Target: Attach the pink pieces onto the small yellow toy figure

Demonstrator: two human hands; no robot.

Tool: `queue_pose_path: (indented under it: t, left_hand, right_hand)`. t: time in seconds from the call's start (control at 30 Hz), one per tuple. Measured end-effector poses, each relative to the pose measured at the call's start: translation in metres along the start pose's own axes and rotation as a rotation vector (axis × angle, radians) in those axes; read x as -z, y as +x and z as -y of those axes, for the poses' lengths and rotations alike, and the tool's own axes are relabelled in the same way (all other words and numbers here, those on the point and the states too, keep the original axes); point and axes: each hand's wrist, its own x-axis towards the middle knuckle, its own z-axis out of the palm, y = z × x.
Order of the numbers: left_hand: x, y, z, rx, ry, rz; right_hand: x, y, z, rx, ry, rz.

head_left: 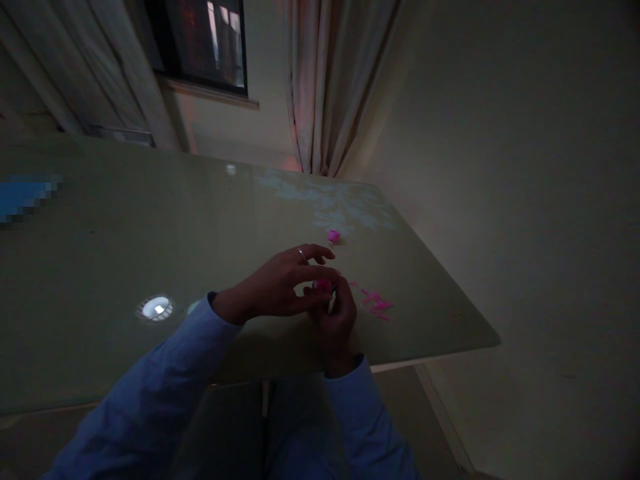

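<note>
My left hand [280, 283], with a ring on one finger, reaches across from the left. Its thumb and forefinger close on a small bright pink piece [323, 285], while its other fingers stretch out beyond. My right hand [341, 315] is curled around the same piece from below and the right. The fingers cover much of this piece, so its exact kind does not show. Just past my left fingertips stands a small pink rounded object [334, 236]. Several thin pink strips [379, 304] lie scattered to the right of my right hand.
The glossy glass-topped table [190, 220] has a pale leaf pattern [340, 200] near its far edge. Its right corner [493, 339] lies near the wall. A blue, pixelated patch [25, 195] is at far left. Curtains [320, 87] hang behind.
</note>
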Motion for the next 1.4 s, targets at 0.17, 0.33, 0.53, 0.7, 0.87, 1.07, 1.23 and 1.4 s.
queue_pose_path:
  t: [0.17, 0.33, 0.53, 0.7, 0.87, 1.07, 1.23, 1.4]
  left_hand:
    - [0.005, 0.001, -0.002, -0.018, 0.026, -0.061]
    - [0.005, 0.0, 0.001, -0.039, 0.087, -0.073]
    - [0.003, -0.001, 0.004, -0.06, 0.116, -0.081]
    - [0.005, -0.001, 0.0, -0.009, 0.132, 0.0]
    - [0.002, -0.001, -0.004, 0.063, 0.147, 0.084]
    - [0.001, 0.004, -0.012, 0.087, 0.188, 0.149]
    - [-0.002, 0.003, -0.01, 0.061, 0.201, 0.084]
    - [-0.003, 0.0, -0.005, 0.016, 0.14, -0.044]
  right_hand:
    - [-0.001, 0.001, 0.001, -0.023, 0.01, -0.005]
    - [-0.001, -0.001, -0.001, -0.027, 0.02, -0.019]
    - [0.001, 0.001, -0.002, 0.032, -0.056, -0.029]
    - [0.002, -0.001, -0.004, 0.027, -0.031, -0.004]
    - [0.003, -0.002, -0.003, 0.044, -0.061, 0.005]
    - [0.004, 0.003, 0.003, 0.106, -0.098, 0.002]
    - [0.004, 0.003, 0.001, 0.095, -0.104, -0.01]
    - [0.005, 0.001, -0.003, 0.003, -0.043, -0.021]
